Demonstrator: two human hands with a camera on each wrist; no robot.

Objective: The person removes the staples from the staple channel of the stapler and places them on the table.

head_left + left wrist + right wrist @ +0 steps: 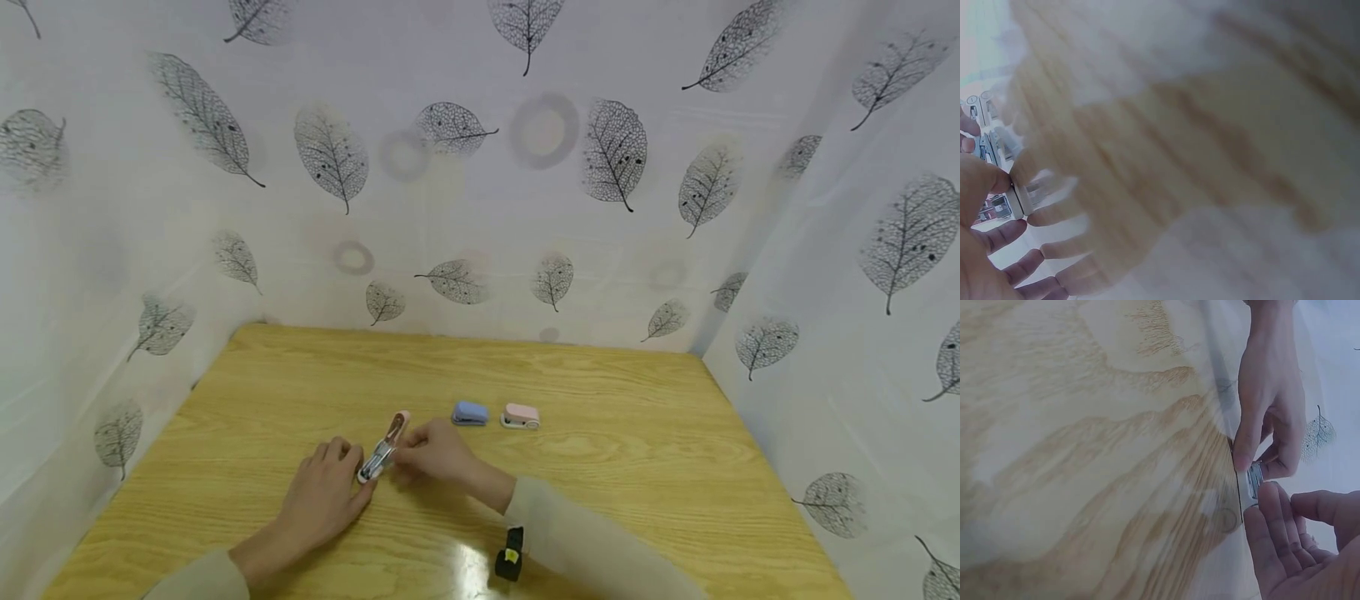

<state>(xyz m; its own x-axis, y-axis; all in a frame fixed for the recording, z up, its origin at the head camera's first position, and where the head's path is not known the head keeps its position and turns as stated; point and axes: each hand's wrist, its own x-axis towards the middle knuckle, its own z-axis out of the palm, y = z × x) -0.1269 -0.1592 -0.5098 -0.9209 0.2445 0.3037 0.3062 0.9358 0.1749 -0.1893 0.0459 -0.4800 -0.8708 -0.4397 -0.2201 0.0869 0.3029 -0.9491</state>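
Observation:
A small pink-and-white mini stapler [385,447] stands tilted open on the table, its metal magazine showing. My left hand [318,496] pinches its lower end between thumb and forefinger, the other fingers spread on the tabletop. In the left wrist view the white end of the stapler [1017,201] sits between that thumb and finger. From the right, my right hand [438,454] reaches to the metal part, fingertips at its side. In the right wrist view the thumb of my right hand [1310,550] meets the fingers close to the stapler [1254,481]; anything between them is hidden.
A blue mini stapler [470,413] and a closed pink mini stapler [521,416] lie side by side beyond my right hand. A black strap-like device [509,557] is by the right sleeve. Leaf-patterned sheeting [465,208] walls the wooden table [637,467] at back and sides.

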